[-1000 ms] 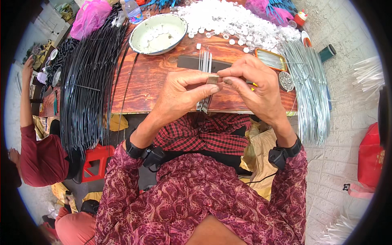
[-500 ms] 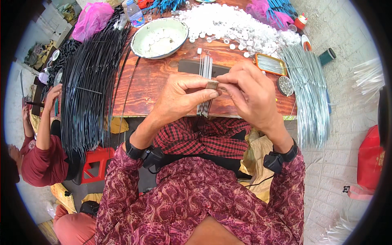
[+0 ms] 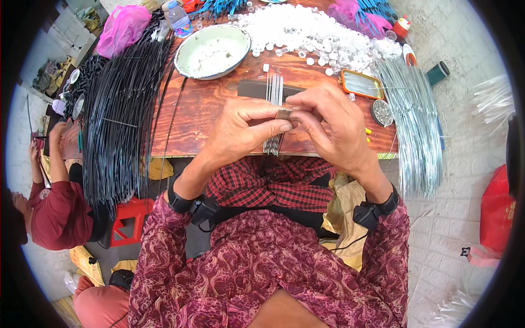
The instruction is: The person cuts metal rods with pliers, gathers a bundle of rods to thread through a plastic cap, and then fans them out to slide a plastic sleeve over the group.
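Over the table's near edge, my left hand (image 3: 246,123) is closed, thumb and forefinger pinching a flat row of thin metal rods (image 3: 275,90). The rods' pale ends point away from me, and their other ends show below my thumb. My right hand (image 3: 336,126) sits against the row's right side, its thumb and forefinger drawn together beside my left fingertips. Whatever lies between those fingers is too small to make out. Behind the rods, a dark flat bar (image 3: 249,89) lies on the reddish wooden table (image 3: 219,98).
Long black rods (image 3: 117,120) are heaped at left, silvery wires (image 3: 413,131) at right, both overhanging the edge. Beyond are an enamel basin (image 3: 188,68), many clear plastic caps (image 3: 317,33), a yellow-rimmed tray (image 3: 350,89) and a round tin (image 3: 381,113). Someone in maroon (image 3: 60,213) works at far left.
My right thumb and forefinger have shifted slightly at the side of the rods; my left hand keeps its hold. At far left, the other person's hand has moved down and left.
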{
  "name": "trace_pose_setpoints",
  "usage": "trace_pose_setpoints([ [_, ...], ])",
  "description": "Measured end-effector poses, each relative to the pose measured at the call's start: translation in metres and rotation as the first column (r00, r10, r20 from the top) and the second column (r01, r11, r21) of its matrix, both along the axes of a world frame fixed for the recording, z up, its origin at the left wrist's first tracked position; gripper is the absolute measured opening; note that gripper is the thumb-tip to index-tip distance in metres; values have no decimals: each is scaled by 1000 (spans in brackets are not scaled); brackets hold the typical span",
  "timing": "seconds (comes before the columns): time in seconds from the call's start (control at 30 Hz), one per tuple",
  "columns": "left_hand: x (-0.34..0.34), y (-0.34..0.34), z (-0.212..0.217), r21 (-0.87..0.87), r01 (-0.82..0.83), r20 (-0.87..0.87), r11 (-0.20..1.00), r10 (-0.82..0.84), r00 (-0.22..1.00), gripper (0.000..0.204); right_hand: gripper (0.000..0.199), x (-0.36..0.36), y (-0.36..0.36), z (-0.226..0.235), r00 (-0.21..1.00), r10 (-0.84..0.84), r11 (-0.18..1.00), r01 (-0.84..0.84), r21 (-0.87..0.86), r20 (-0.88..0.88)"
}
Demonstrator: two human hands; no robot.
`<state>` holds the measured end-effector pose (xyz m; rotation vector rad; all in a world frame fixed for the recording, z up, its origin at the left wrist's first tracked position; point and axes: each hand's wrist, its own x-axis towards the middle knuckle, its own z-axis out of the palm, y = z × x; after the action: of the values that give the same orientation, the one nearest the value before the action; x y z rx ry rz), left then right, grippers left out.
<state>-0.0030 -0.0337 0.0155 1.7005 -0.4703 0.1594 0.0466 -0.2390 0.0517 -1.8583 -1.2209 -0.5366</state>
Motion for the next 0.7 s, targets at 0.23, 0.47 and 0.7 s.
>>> trace_pose_setpoints([
  [0.23,0,-1,3,63,4,69,998,-8,998,13,16,0,-4,12,998,49,994,-46,-100,33],
  [0.47,1,-2,4,139,-35,147,990,14,989,10,15,-5,-1,15,992,-7,993,22,-120,127],
  [0.7,-2,-3,6,83,-15,41,996,11,999,10,17,-3,-3,13,998,47,997,-49,-57,-38],
])
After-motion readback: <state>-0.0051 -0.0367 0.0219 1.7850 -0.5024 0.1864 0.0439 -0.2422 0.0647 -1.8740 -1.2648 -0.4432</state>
